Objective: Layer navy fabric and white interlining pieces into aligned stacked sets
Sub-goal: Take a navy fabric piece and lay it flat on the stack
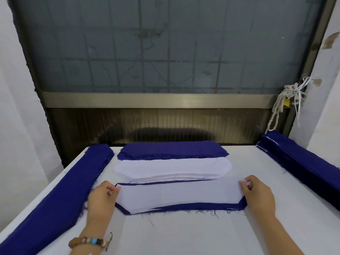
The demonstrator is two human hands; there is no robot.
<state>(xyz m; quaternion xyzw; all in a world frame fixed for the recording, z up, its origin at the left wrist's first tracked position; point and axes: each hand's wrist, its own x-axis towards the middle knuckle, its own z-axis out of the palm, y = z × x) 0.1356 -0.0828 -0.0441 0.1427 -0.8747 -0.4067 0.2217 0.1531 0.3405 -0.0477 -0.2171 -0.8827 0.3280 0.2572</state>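
Observation:
A white interlining piece (179,195) lies on a navy fabric piece (184,207) near the table's front; navy shows along the near edge and both slanted ends. My left hand (102,197) pinches the interlining's left end. At the right end, my right hand (258,194) pinches the same white piece. Behind this set sits a stack of white interlining pieces (172,168), and behind that a stack of navy pieces (172,149).
A long pile of navy strips (60,196) runs along the left side of the white table (184,234). Another navy pile (301,162) lies along the right edge. A dark window frame and a knotted rope with a padlock (287,102) stand behind.

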